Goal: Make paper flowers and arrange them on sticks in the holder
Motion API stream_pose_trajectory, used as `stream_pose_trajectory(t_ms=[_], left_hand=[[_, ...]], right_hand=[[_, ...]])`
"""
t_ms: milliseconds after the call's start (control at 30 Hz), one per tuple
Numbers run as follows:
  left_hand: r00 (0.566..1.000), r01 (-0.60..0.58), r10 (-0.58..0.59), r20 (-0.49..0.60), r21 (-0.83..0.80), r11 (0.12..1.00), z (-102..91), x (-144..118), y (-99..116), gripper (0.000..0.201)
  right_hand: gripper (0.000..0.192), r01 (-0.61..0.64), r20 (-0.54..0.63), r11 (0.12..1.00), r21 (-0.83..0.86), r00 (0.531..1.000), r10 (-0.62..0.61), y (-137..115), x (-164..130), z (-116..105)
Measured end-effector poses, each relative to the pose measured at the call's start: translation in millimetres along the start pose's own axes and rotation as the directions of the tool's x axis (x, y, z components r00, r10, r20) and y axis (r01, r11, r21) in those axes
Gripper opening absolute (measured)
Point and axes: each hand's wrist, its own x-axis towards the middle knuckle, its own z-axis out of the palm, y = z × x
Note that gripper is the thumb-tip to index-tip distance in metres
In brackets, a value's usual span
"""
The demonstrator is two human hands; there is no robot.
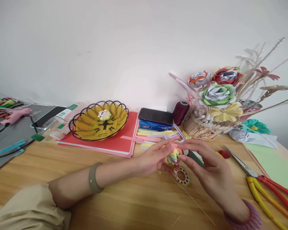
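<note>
Between my two hands, above the wooden table, is a small folded paper flower (173,156) in pink, yellow and green. My left hand (156,156) has its fingers closed round the flower's left side. With thumb and fingertips, my right hand (206,166) pinches its right edge. Just beneath lies a round white ring with holes (181,176), partly covered by my left fingertips. A thin pale thread (194,202) trails from near the ring down across the table. Part of a dark green object (195,158) shows behind my right fingers.
A yellow woven basket (91,127) holding a small paper rosette (104,115) rests on red paper (124,140). Behind my hands are a phone (155,116), paper strips (153,138) and a maroon thread spool (180,112). Scissors (251,172) lie right, before a paper-flower arrangement (218,95); a pink glue gun (15,115) lies left.
</note>
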Motion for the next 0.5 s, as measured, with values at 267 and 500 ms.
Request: stream_pose_trajectory(t_ms=[267, 500], left_hand=[[0.973, 0.190, -0.206, 0.101, 0.145, 0.971, -3.3, -0.1, 1.3, 0.064], [0.997, 0.058, -0.063, 0.040, 0.103, 0.993, -1.8, -1.0, 4.2, 0.050]], right_hand=[[0.010, -0.188, 0.079, 0.964, 0.189, 0.981, 0.176, -2.0, 4.6, -3.1], [0.014, -0.242, -0.088, 0.958, 0.153, 0.962, 0.258, -5.7, 7.6, -5.8]])
